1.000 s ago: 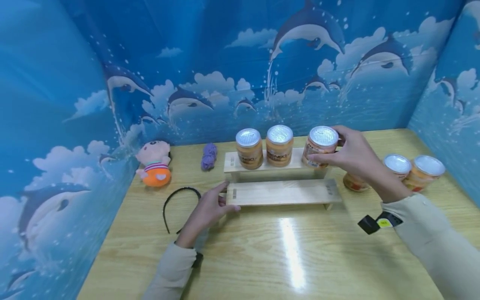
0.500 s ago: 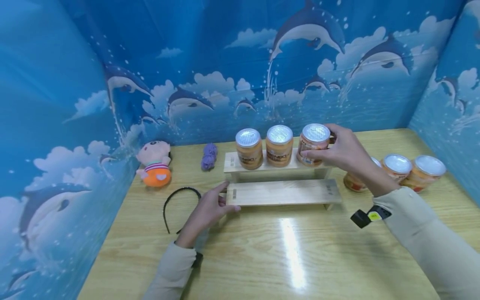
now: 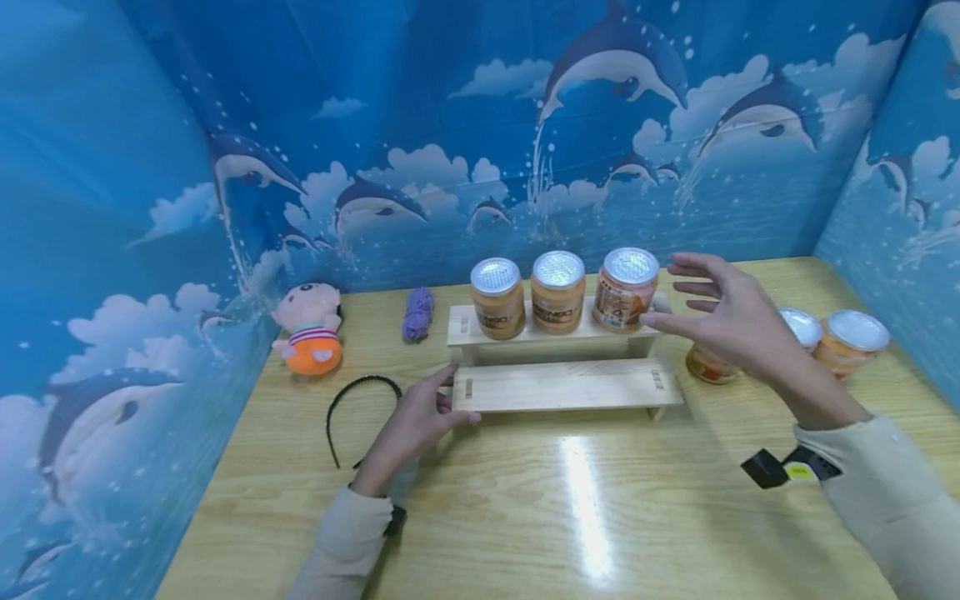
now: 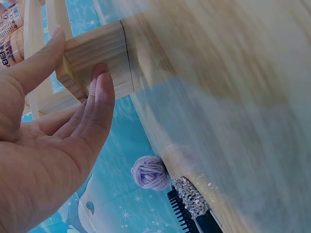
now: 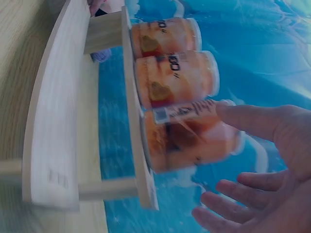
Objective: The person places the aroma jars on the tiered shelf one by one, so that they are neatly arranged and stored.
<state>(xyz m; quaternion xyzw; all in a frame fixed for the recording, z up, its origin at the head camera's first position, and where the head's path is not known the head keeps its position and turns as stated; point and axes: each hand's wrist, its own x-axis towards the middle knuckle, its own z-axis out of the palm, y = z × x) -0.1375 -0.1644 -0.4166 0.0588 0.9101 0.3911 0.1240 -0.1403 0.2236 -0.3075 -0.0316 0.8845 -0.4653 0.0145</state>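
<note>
A two-step wooden rack (image 3: 562, 386) stands on the table, with three orange cans (image 3: 498, 310) with silver lids in a row on its upper step. My left hand (image 3: 417, 417) pinches the left end of the lower step; in the left wrist view the thumb and fingers (image 4: 99, 92) lie on either side of the wooden end piece (image 4: 104, 58). Just right of the rightmost can (image 3: 624, 302), my right hand (image 3: 738, 321) holds nothing, its fingers spread apart. The right wrist view has this can (image 5: 187, 141) beside the thumb (image 5: 248, 119).
More orange cans (image 3: 853, 342) stand on the table at the right, partly behind my right forearm. A plush toy (image 3: 309, 329), a purple yarn bundle (image 3: 417, 314) and a black headband (image 3: 330, 417) lie to the left. A dolphin-print backdrop (image 3: 450, 125) closes off the back and sides.
My right hand slid the third can a little left on the upper step, then let go and drew back to the right. The left hand has stayed on the rack.
</note>
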